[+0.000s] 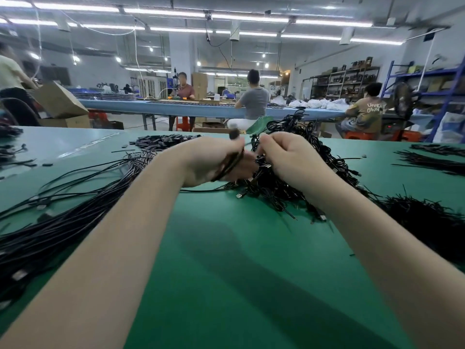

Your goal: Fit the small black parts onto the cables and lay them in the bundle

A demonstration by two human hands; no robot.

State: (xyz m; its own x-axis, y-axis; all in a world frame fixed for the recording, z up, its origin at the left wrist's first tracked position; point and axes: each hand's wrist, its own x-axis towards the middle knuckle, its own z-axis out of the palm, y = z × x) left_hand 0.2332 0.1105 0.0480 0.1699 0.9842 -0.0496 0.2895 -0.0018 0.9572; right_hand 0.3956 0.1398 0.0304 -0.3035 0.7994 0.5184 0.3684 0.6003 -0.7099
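Head view: the left hand (214, 159) grips a short bunch of thin black cables (227, 165), fingers curled round it. The right hand (289, 157) pinches into the tangled black cable heap (297, 172) on the green table mat (226, 248). The loose pile of small black parts (163, 141) lies behind. Risk: pulling one cable may drag the snarled heap and blur alignment

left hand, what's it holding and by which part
The left hand grips a small bunch of black cables across its palm, near their upper ends, which stick out above the fingers. Motion blur hides the exact finger placement.
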